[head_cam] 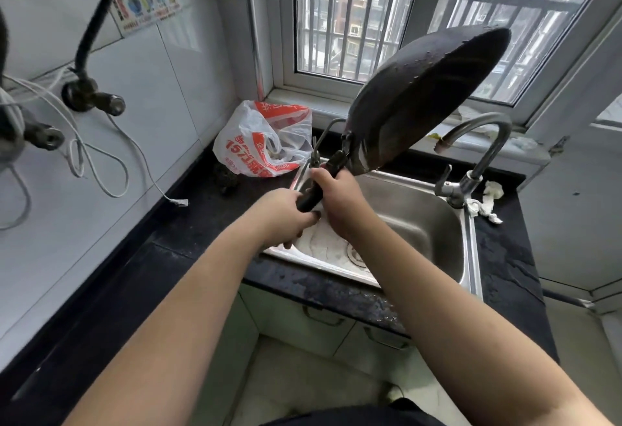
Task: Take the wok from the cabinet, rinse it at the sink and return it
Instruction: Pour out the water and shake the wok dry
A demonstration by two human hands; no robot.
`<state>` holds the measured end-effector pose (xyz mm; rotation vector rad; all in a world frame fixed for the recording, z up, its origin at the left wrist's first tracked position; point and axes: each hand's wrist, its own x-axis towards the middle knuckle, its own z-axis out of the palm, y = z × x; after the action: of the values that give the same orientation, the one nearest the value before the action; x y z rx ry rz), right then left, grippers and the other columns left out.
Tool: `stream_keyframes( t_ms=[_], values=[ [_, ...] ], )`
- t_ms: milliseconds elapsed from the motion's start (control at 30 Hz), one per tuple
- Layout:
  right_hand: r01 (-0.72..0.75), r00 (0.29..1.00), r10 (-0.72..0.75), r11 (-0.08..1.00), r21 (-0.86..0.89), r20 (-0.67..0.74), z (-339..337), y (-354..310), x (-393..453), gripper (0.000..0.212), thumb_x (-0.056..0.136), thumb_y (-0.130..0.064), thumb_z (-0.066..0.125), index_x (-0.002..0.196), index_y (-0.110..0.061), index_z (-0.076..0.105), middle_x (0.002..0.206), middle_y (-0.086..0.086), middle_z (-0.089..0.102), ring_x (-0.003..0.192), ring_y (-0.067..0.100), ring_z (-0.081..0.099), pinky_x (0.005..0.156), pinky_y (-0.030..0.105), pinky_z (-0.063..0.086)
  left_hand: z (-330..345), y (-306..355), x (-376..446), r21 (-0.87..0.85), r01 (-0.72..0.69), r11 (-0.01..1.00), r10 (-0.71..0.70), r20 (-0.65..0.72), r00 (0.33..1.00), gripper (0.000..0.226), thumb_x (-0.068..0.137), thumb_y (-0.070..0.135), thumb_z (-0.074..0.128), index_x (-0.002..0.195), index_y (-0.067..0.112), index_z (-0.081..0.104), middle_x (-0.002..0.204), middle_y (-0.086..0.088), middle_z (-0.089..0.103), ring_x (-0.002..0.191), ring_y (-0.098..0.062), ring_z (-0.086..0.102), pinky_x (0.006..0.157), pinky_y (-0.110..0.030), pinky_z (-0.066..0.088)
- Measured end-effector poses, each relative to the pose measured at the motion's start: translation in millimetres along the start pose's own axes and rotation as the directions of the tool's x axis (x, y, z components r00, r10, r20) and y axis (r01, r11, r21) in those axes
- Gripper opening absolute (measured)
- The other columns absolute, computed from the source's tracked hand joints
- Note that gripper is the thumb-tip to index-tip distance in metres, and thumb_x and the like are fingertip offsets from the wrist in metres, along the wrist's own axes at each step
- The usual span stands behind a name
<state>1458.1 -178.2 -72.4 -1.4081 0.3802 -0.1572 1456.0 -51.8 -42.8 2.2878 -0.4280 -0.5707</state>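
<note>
home kitchen | steel sink point(437, 220) with faucet point(484, 136) | black worktop point(188, 223) | tiled wall | barred window point(353, 15)

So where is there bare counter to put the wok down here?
The roomiest bare patch is the dark counter left of the sink, in front of the plastic bag and beside the loose white cable. The right strip past the faucet is narrow and carries crumpled tissue. Both the left hand and right hand grip the wok.
</note>
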Motion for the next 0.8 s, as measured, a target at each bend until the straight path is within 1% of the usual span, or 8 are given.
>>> stream_keyframes(
  t_ms=[133, 200, 300, 400, 500, 600, 733, 800],
  values=[
    [-0.021, 1.000, 0.021, 0.999, 0.029, 0.011, 1.5, -20.3, 3.2, 0.012, 0.091, -0.013, 0.061, 0.094, -0.004, 0.055, 0.070, 0.001, 0.052, 0.061, 0.010, 0.054, 0.055, 0.022, 0.044, -19.7, 12.6, -5.7, 0.012, -0.090, 0.996, 0.090, -0.027, 0.996, 0.019, 0.090, 0.023, 0.062, 0.086, 0.004, 0.064, 0.058, -0.001, 0.055, 0.043, -0.011, 0.049, 0.038, -0.018, 0.040],
    [-0.029, 0.999, 0.027, 0.999, 0.042, 0.033, 3.4, -28.7, 3.5, 0.016, 0.091, -0.014, 0.062, 0.097, -0.002, 0.055, 0.073, 0.003, 0.053, 0.064, 0.014, 0.054, 0.058, 0.024, 0.046, -26.5, 15.8, -8.2, 0.039, -0.128, 0.991, 0.130, -0.049, 0.990, 0.020, 0.090, 0.025, 0.063, 0.087, 0.005, 0.064, 0.060, -0.002, 0.057, 0.045, -0.012, 0.050, 0.041, -0.022, 0.043],
    [-0.002, 0.999, 0.001, 1.000, 0.014, 0.051, 7.1, -42.1, 3.3, 0.013, 0.091, -0.014, 0.062, 0.080, -0.009, 0.056, 0.067, 0.002, 0.051, 0.064, 0.017, 0.052, 0.063, 0.031, 0.046, -35.1, 21.0, -12.1, 0.098, -0.172, 0.980, 0.182, -0.115, 0.976, 0.016, 0.089, 0.022, 0.062, 0.083, 0.008, 0.065, 0.060, 0.001, 0.060, 0.040, -0.004, 0.049, 0.047, -0.028, 0.045],
    [0.042, 0.996, -0.042, 0.999, 0.001, 0.074, 12.0, -56.9, 0.9, 0.021, 0.092, -0.012, 0.060, 0.074, -0.010, 0.050, 0.064, 0.001, 0.042, 0.057, 0.014, 0.046, 0.051, 0.023, 0.041, -45.6, 27.0, -16.3, 0.093, -0.177, 0.980, 0.190, -0.155, 0.969, 0.014, 0.089, 0.021, 0.062, 0.084, 0.009, 0.068, 0.056, 0.006, 0.061, 0.039, -0.001, 0.052, 0.045, -0.020, 0.044],
    [0.072, 0.992, -0.076, 0.997, 0.038, 0.105, 16.7, -73.7, -4.3, 0.022, 0.095, -0.008, 0.057, 0.075, -0.006, 0.048, 0.063, 0.003, 0.038, 0.043, 0.004, 0.044, 0.042, 0.014, 0.038, -58.0, 31.7, -20.4, 0.081, -0.180, 0.980, 0.192, -0.185, 0.964, 0.012, 0.089, 0.022, 0.064, 0.081, 0.014, 0.067, 0.049, 0.006, 0.061, 0.040, -0.005, 0.056, 0.045, -0.021, 0.045],
    [0.108, 0.983, -0.114, 0.993, 0.049, 0.143, 21.2, -88.4, -9.1, 0.022, 0.096, -0.008, 0.056, 0.076, -0.007, 0.046, 0.062, 0.003, 0.034, 0.035, -0.001, 0.039, 0.038, 0.012, 0.035, -71.3, 37.9, -25.3, 0.074, -0.181, 0.981, 0.193, -0.226, 0.955, 0.012, 0.087, 0.023, 0.067, 0.080, 0.013, 0.068, 0.046, 0.008, 0.061, 0.040, -0.007, 0.059, 0.043, -0.019, 0.042],
    [0.124, 0.978, -0.137, 0.988, 0.091, 0.156, 25.9, -106.0, -11.0, 0.026, 0.096, -0.009, 0.055, 0.073, -0.008, 0.045, 0.063, 0.001, 0.036, 0.046, 0.004, 0.043, 0.041, 0.012, 0.038, -81.7, 47.7, -34.7, 0.110, -0.240, 0.965, 0.262, -0.297, 0.918, 0.007, 0.087, 0.019, 0.068, 0.084, 0.016, 0.072, 0.052, -0.004, 0.065, 0.040, -0.009, 0.059, 0.044, -0.014, 0.041],
    [0.128, 0.977, -0.148, 0.983, 0.133, 0.154, 28.1, -113.2, -9.9, 0.024, 0.096, -0.007, 0.056, 0.074, -0.007, 0.046, 0.067, 0.002, 0.039, 0.056, 0.009, 0.044, 0.050, 0.014, 0.044, -83.1, 51.5, -37.8, 0.175, -0.274, 0.946, 0.320, -0.352, 0.880, 0.007, 0.086, 0.021, 0.068, 0.088, 0.017, 0.074, 0.060, -0.010, 0.066, 0.045, -0.011, 0.062, 0.048, -0.019, 0.047]
  ],
)
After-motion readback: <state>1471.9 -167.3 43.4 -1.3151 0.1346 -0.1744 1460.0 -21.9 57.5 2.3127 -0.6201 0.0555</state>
